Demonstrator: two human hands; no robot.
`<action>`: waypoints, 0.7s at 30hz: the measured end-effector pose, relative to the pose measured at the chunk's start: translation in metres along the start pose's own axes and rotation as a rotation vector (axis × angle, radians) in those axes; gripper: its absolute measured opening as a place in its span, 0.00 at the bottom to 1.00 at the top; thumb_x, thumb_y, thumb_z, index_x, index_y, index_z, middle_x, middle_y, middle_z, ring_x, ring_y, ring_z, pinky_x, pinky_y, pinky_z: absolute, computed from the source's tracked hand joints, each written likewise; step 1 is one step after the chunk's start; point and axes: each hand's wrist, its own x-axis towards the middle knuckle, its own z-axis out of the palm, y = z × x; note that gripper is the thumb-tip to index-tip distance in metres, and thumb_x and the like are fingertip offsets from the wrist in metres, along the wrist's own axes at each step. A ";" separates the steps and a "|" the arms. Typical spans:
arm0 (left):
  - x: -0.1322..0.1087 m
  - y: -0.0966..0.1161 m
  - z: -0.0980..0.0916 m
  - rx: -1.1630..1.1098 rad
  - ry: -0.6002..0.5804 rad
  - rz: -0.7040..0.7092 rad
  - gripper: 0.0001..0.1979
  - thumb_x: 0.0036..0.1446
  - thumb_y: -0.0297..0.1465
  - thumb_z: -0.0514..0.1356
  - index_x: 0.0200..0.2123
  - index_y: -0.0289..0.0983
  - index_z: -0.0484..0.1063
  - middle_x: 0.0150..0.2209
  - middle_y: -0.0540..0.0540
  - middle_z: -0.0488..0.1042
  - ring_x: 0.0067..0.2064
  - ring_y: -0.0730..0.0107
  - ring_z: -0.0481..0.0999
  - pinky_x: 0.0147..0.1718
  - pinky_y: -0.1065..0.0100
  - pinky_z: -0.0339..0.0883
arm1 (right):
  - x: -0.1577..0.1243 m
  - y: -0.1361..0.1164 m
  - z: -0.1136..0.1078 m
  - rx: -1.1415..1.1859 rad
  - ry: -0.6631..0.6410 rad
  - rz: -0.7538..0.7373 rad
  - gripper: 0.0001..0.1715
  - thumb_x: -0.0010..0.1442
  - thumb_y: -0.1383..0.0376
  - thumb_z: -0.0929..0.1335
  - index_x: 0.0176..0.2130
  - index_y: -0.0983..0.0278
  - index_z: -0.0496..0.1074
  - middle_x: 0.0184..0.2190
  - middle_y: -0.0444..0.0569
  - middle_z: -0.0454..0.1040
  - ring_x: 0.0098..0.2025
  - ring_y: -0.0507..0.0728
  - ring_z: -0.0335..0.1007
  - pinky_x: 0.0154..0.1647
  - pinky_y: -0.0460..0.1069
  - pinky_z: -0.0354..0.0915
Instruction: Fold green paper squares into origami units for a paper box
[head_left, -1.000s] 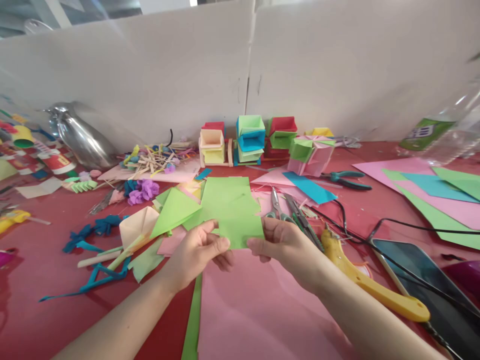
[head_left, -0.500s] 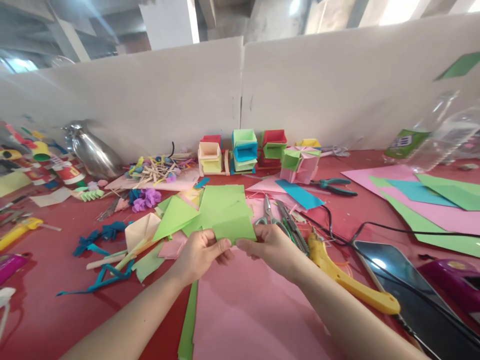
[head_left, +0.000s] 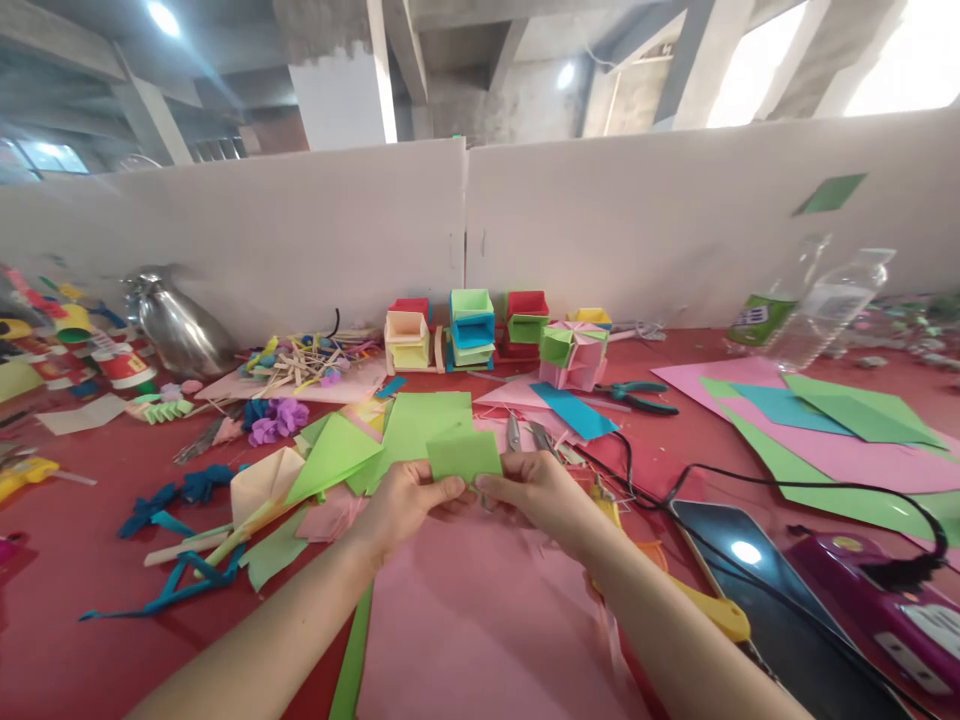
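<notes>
— What are the fingers doing?

— Both sets are clamped on the green piece (head_left: 465,452). The left hand (head_left: 409,505) pinches its lower left corner, thumb on the near side, and the right hand (head_left: 536,492) grips the lower right much the same way. The two thumbs point towards each other, near but apart.

— And where is the piece itself?

— Between the hands, over the far end of the pink sheet (head_left: 480,620). A larger green sheet (head_left: 427,412) lies just beyond it.

— What is near the left hand?

— Paper scraps: a green triangle (head_left: 337,455), then a peach piece (head_left: 262,485), with blue strips (head_left: 199,570) further left on the red surface (head_left: 52,570).

— And near the right?

— The scissors (head_left: 514,432), mostly hidden behind the hand. The glue gun (head_left: 716,608) is partly covered by the forearm. Next to it lies the phone (head_left: 810,655), with a black cable (head_left: 750,475) running across it.

— Further out?

— Pliers (head_left: 649,397) to the right, beside a pink and green paper shape (head_left: 574,355). Left of that shape, coloured boxes (head_left: 472,328) stand near the white panel (head_left: 300,220).

— The far sides?

— A metal jug (head_left: 180,325) on the left, tilted in this view; clear bottles (head_left: 832,305) on the right, near coloured sheets (head_left: 862,450).
</notes>
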 end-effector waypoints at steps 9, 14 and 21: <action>-0.006 -0.008 -0.010 -0.004 0.060 0.010 0.10 0.45 0.34 0.65 0.27 0.32 0.75 0.25 0.44 0.79 0.27 0.70 0.76 0.28 0.70 0.70 | 0.005 0.008 0.010 -0.050 -0.008 -0.017 0.16 0.49 0.61 0.68 0.17 0.65 0.62 0.15 0.37 0.56 0.19 0.46 0.48 0.20 0.44 0.46; -0.012 0.000 -0.015 -0.003 0.025 -0.022 0.09 0.47 0.33 0.65 0.26 0.32 0.75 0.25 0.44 0.79 0.25 0.71 0.76 0.26 0.72 0.70 | 0.001 -0.001 0.003 -0.051 -0.109 0.027 0.15 0.52 0.61 0.67 0.19 0.65 0.69 0.17 0.43 0.68 0.20 0.48 0.60 0.20 0.45 0.52; -0.013 0.002 -0.017 0.021 0.001 -0.061 0.10 0.47 0.35 0.64 0.26 0.33 0.76 0.28 0.43 0.80 0.26 0.69 0.78 0.27 0.70 0.71 | 0.000 0.002 0.001 -0.099 -0.109 0.011 0.14 0.53 0.58 0.68 0.24 0.67 0.73 0.20 0.45 0.72 0.23 0.50 0.66 0.24 0.46 0.60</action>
